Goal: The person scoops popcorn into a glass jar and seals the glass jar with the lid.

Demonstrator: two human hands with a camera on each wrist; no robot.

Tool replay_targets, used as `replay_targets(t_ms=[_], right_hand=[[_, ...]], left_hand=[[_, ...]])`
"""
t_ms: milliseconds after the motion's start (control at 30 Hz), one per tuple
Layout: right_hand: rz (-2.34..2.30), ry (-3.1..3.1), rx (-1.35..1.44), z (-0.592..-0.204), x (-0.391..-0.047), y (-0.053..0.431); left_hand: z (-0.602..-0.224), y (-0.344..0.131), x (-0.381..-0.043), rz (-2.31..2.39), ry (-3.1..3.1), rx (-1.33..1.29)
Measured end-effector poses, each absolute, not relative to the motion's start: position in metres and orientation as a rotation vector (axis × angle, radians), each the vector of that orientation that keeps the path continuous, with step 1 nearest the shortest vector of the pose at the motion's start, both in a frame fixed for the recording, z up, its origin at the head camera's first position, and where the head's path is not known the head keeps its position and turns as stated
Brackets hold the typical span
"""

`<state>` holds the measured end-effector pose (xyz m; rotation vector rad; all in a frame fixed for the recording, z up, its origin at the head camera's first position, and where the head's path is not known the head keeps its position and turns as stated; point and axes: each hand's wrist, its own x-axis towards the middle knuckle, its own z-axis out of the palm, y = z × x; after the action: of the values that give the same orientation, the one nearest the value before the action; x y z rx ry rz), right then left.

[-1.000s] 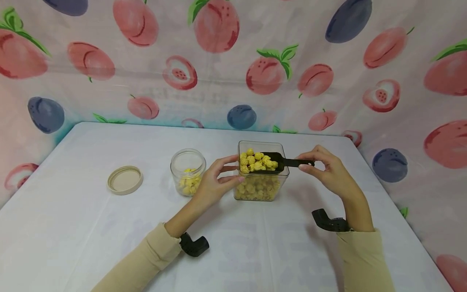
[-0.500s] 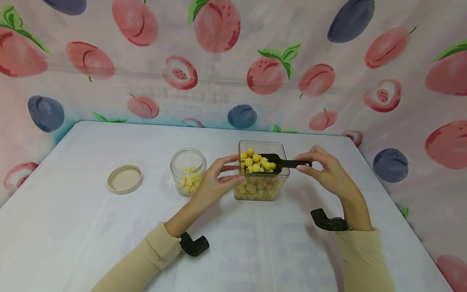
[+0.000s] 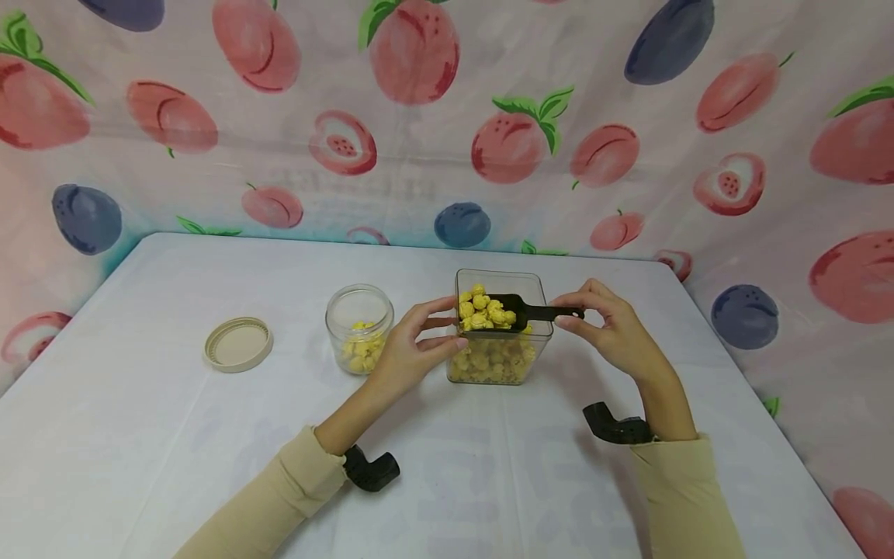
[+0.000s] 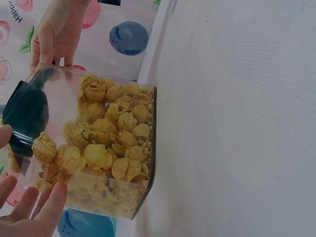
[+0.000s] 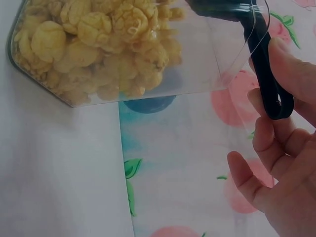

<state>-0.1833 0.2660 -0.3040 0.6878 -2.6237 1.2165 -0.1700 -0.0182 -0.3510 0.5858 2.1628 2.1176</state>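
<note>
A clear square container (image 3: 489, 363) partly filled with yellow popcorn (image 4: 98, 155) stands on the table. My left hand (image 3: 412, 341) holds it by the left side, thumb at the front and fingers along the wall near the rim. Between thumb and fingers, my right hand (image 3: 615, 330) pinches the end of a black scoop (image 3: 515, 310). Its handle passes over the container's right rim, as the right wrist view also shows. Popcorn is heaped in the scoop's bowl, which lies level at about rim height inside the container. Left of my left hand stands a round clear jar (image 3: 340, 330) with some popcorn at its bottom.
A round cream-coloured lid (image 3: 239, 344) lies flat on the table, left of the jar. The white-covered table (image 3: 454, 481) backs onto a fruit-print cloth (image 3: 412, 186). Both wrists carry black camera mounts (image 3: 373, 471).
My right hand has slid the loaded scoop a little to the left, further over the container toward my left hand. The left hand, jar and lid have stayed in place.
</note>
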Motion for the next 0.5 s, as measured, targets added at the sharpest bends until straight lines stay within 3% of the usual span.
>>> replay_targets(t_ms=[500], right_hand=[[1.238, -2.619, 0.617, -0.3007, -0.1802, 0.2662]], left_hand=[[-0.3520, -0.0186, -0.1705, 2.101, 2.184, 0.580]])
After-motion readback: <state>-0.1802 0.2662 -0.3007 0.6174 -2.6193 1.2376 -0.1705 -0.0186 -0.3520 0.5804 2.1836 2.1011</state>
